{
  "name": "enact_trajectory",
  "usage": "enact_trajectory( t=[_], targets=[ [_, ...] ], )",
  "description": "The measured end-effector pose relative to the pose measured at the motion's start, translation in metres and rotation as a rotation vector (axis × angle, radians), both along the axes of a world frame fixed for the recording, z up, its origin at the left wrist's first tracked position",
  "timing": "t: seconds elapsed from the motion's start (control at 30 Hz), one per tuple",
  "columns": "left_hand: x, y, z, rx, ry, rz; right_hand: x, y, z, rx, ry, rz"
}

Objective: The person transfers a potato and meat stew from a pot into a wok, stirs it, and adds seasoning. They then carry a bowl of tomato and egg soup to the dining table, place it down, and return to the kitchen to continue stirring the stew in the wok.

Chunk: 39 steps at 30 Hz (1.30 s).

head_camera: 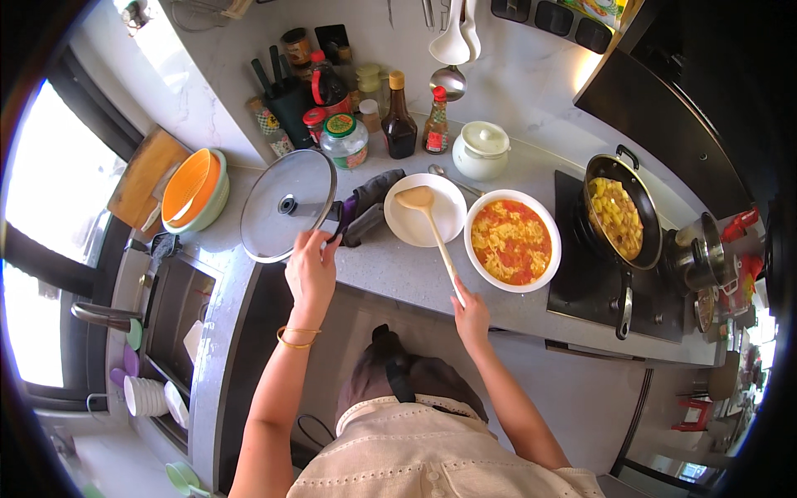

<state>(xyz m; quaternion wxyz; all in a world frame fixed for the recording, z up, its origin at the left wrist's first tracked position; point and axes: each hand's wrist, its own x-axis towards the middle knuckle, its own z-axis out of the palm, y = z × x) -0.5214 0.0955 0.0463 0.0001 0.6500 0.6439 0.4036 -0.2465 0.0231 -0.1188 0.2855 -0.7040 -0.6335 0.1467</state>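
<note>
In my right hand [471, 316] is the long handle of a beige spatula [441, 239]. Its broad head rests inside a white bowl [401, 227]. My left hand [309, 274] is bent at the lower right rim of a glass pot lid [268, 199]. Its fingertips sit beside a dark folded cloth-like thing [373, 193], and what lies between them is partly hidden. The lid overlaps a grey and black strip that shows through the glass. Right of the white bowl stands a second white bowl [554, 246] full of egg and tomato in red broth.
A black frying pan [654, 211] with yellow chunks sits on the cooktop [566, 274], handle towards me. Behind the bowls are a lidded pale jar [482, 155], a spoon [457, 180] and several bottles. An orange colander [199, 180] and a sink [180, 311] are at left.
</note>
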Motion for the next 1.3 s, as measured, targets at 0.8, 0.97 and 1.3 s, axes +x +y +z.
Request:
enact_trajectory(
  t=[0.8,0.97,1.3],
  targets=[
    [-0.184,-0.029,0.306,0.332,-0.575,-0.102,0.027,-0.007,-0.015,0.23,0.049,0.109],
    [-0.261,0.042,0.336,0.469,-0.359,0.093,0.012,-0.016,-0.004,0.271,0.014,0.054],
    [-0.379,0.262,0.313,0.555,-0.191,0.32,-0.013,-0.021,-0.014,0.135,-0.166,-0.346]
  ],
)
